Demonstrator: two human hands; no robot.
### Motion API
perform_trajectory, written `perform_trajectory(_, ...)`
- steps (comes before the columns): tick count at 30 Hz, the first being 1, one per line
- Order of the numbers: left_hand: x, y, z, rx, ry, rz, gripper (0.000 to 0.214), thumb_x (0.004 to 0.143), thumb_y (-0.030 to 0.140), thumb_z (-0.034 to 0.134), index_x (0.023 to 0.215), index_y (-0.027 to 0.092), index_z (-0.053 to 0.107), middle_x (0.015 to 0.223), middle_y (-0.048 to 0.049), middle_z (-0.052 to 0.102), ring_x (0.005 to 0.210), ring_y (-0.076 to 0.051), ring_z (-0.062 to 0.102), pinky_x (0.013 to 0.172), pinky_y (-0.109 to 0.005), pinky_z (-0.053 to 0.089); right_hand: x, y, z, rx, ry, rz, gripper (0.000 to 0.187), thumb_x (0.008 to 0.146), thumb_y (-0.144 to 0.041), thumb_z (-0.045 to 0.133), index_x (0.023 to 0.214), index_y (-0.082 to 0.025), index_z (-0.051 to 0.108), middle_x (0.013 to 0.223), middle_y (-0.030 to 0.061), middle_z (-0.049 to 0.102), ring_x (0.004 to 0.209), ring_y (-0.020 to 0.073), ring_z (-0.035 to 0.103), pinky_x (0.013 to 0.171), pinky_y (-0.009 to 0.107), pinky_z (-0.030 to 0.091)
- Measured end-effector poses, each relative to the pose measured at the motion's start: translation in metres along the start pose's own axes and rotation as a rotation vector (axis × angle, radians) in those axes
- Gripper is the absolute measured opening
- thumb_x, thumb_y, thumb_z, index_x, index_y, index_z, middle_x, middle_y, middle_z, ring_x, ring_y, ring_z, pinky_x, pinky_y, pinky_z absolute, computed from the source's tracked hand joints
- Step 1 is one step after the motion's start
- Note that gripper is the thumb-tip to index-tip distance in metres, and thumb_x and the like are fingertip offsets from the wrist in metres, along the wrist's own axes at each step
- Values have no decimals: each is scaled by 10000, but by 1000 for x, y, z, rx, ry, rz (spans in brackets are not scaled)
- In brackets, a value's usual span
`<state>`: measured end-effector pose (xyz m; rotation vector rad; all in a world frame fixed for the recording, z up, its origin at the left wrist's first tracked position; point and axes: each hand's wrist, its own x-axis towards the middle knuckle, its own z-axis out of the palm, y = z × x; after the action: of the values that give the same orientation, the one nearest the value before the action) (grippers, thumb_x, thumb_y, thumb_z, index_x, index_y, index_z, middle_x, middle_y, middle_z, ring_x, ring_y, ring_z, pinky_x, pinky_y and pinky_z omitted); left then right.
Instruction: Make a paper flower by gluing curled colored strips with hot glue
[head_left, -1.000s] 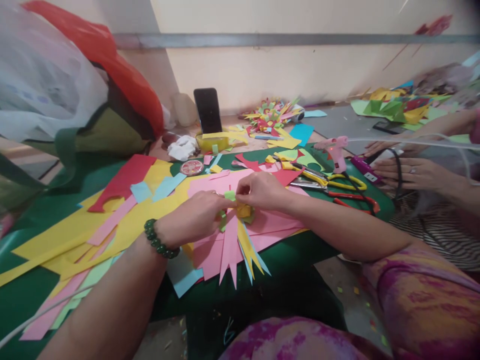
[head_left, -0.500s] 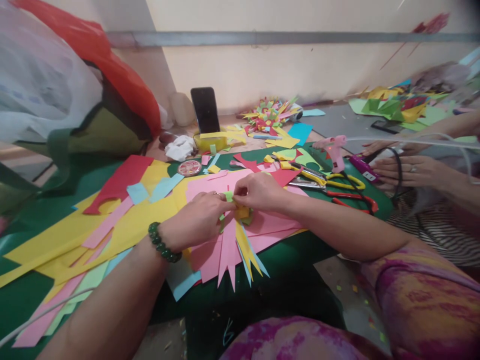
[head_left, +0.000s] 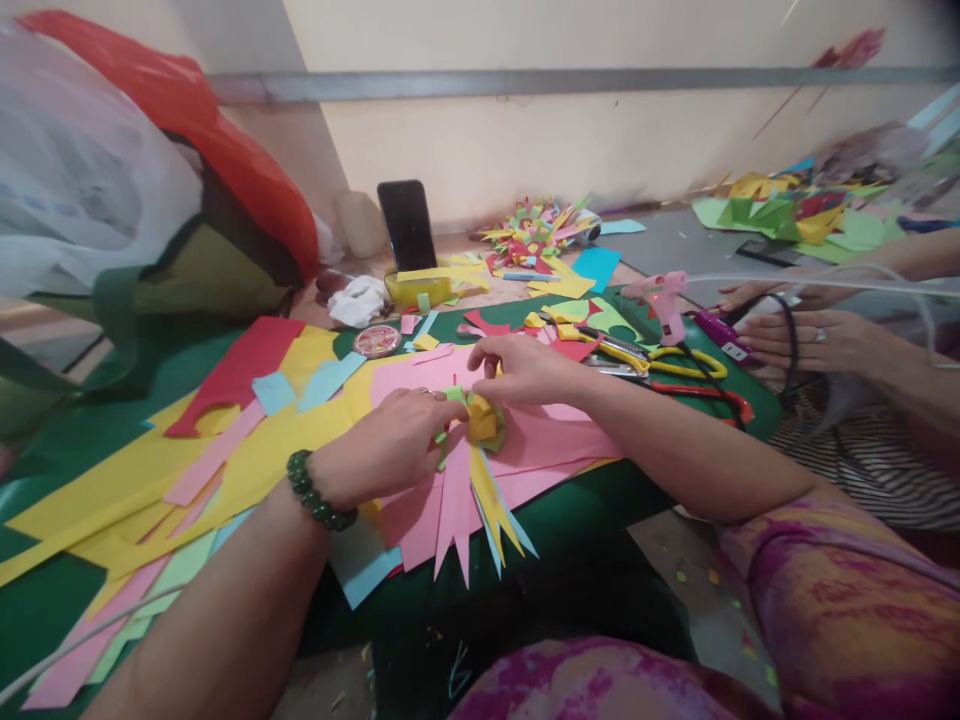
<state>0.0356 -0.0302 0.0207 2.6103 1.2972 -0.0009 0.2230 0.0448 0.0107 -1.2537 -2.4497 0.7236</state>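
A paper flower (head_left: 484, 420) with an orange-yellow folded centre and green pieces lies on stacked pink sheets. Pointed pink, yellow and blue paper strips (head_left: 491, 505) fan out from it toward me. My left hand (head_left: 397, 435), wearing a green bead bracelet, grips the flower's left side with the fingers closed; its thumb is mostly hidden. Just above the flower's right side is my right hand (head_left: 521, 370), thumb and forefinger apart with nothing between them.
Scissors with yellow handles (head_left: 686, 362), red-handled pliers (head_left: 705, 392) and a pink glue gun (head_left: 664, 302) lie to the right. A phone (head_left: 407, 228) stands at the back. Coloured sheets (head_left: 240, 460) spread leftward. Another person's hands (head_left: 806, 335) are at right, near a purple power strip (head_left: 721, 335).
My right hand's fingers have parted and drawn back slightly from the green paper, uncovering more of the orange-yellow centre. My left hand stays at the flower.
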Motion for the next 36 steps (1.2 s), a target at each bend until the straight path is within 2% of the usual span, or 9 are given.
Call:
perform_trajectory(7,-3,1,-4,-47,-29,-69,281,910,178,432,1049,176,676,966,-97,744,871,-243,659,772,-360,462,-5,-5,-4,-24,-52,4,88,753,-212,665,775,-169,593,794,19,665,679,125,560,560,233,347)
perform_trajectory(13,-4,1,-4,-42,-34,-65,280,937,205,415,1048,162,668,959,-99,728,847,-234,642,741,-345,450,-6,-11,1,-70,-84,41,91,733,-177,667,762,-175,581,807,11,680,688,123,570,555,228,337)
perform_trajectory(20,-2,0,1,11,-22,-2,368,966,250,414,1276,183,601,931,-102,679,834,-236,607,775,-370,450,-4,-9,4,-91,-80,42,108,742,-206,680,746,-177,576,810,12,681,685,117,563,554,218,340)
perform_trajectory(31,1,3,2,27,-31,-17,326,979,272,412,1145,198,683,957,-103,670,843,-234,611,787,-380,447,-3,-7,5,-96,-96,36,78,737,-229,690,729,-180,630,791,4,696,693,125,574,554,228,333)
perform_trajectory(36,3,6,3,76,-54,-29,298,960,238,429,960,181,722,910,-104,657,834,-238,604,785,-385,447,-1,-3,4,-100,13,-5,79,784,-252,651,754,-179,642,799,11,704,720,138,596,605,244,361)
